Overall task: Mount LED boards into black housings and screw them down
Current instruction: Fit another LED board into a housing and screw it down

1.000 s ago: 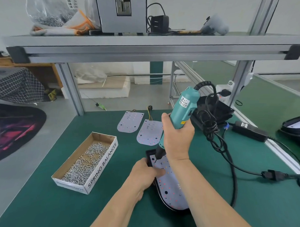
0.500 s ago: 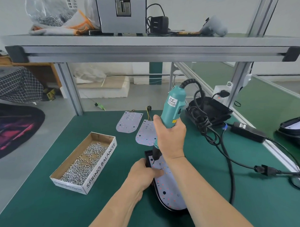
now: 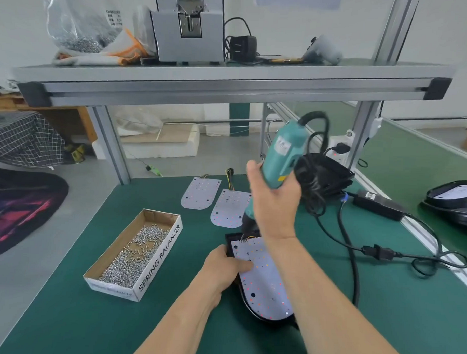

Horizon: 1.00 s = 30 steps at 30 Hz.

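A white LED board [image 3: 263, 278] lies inside a black housing [image 3: 231, 239] on the green mat in front of me. My left hand [image 3: 224, 266] holds the housing's left edge, fingers lying on the board. My right hand [image 3: 275, 202] grips a teal electric screwdriver [image 3: 280, 157], lifted and tilted, its tip just above the board's far end. Two loose LED boards [image 3: 200, 193] [image 3: 230, 211] lie farther back. A cardboard box of screws [image 3: 137, 253] sits to the left.
The screwdriver's black cable [image 3: 349, 249] loops over the mat at right, past a power brick [image 3: 379, 204]. Stacked black housings [image 3: 330, 169] stand behind my right hand; more finished ones [image 3: 456, 198] lie far right. An aluminium shelf [image 3: 230, 81] spans overhead.
My right hand has lifted the screwdriver up and away from the board's far end, tilting it to the right. My left hand stays on the housing.
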Motion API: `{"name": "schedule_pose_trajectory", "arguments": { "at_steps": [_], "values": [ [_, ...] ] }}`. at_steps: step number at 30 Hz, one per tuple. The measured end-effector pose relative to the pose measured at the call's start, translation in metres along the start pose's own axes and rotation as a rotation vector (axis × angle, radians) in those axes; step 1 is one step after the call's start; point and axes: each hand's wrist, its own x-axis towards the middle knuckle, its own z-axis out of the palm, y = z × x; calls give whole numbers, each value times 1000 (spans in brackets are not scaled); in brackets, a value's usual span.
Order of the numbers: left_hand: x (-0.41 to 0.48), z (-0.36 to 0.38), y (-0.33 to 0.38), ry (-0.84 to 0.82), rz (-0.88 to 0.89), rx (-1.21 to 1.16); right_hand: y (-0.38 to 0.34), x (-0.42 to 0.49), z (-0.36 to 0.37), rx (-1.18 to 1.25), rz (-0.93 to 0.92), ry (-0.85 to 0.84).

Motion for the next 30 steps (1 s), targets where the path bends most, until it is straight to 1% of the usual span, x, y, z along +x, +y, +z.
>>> {"name": "schedule_pose_trajectory", "arguments": {
  "at_steps": [3, 5, 9, 11, 14, 18, 21, 27, 29, 30],
  "values": [
    [-2, -2, -1, -1, 5, 20, -19, 28, -26, -39, -56, 109],
    [-3, -2, -2, 13, 4, 30, -23, 41, -52, -91, -54, 192],
    [-4, -3, -3, 45, 18, 31, -14, 51, -117, -300, -15, 301],
    [-6, -6, -3, 60, 18, 31, -7, 53, -151, -428, 36, 329],
    [-6, -11, -3, 83, 28, 8, 7, 58, -202, -563, 185, 357],
    [-7, -9, -3, 138, 73, -14, 28, 61, -252, -749, 458, 310],
    [-8, -4, -2, 150, 91, -35, 47, 56, -271, -873, 567, 272],
    [-6, -5, -7, 139, 80, -99, 63, 45, -272, -1048, 664, 162],
    [-4, -8, -9, 129, 69, -107, 61, 44, -265, -1220, 632, 123],
    [-4, -8, -10, 122, 65, -107, 60, 45, -261, -1354, 565, 113]
  ]
}}
